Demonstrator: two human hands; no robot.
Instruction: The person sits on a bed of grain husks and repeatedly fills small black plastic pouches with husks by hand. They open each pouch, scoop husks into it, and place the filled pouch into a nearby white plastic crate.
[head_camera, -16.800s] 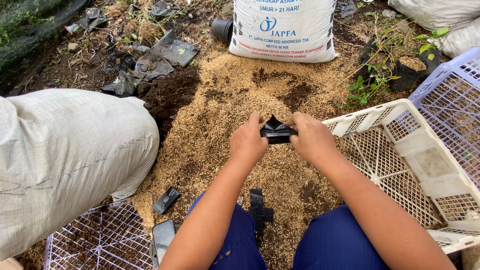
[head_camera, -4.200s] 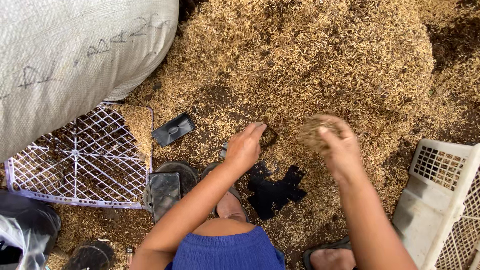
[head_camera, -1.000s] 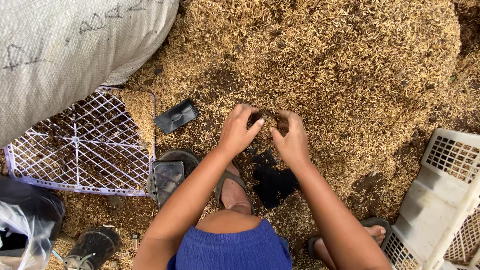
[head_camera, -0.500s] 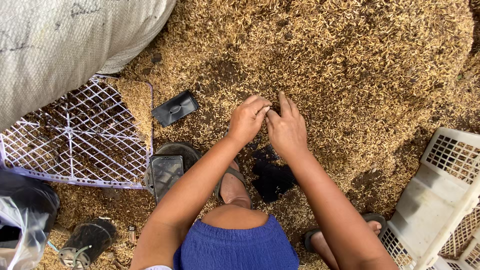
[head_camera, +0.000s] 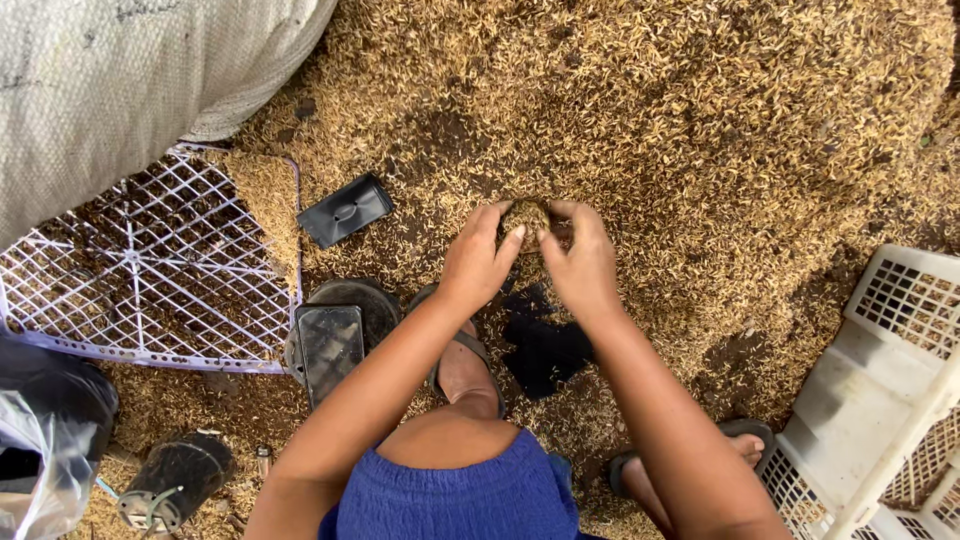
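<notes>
Ground heaped with golden rice husks (head_camera: 700, 130), left hand (head_camera: 478, 262) and right hand (head_camera: 580, 262) side by side, fingers curled and pinched together around a small clump of husks (head_camera: 526, 217), clump held between the fingertips just above the pile, black plastic pouches (head_camera: 545, 345) below the wrists, lavender mesh crate (head_camera: 150, 265) to the left.

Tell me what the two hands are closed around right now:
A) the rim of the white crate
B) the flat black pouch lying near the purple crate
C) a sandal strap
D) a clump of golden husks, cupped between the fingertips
D: the left hand and right hand meet fingertip to fingertip around a clump of husks, while the black pouch lies untouched on the husk pile, well away to the left.
</notes>
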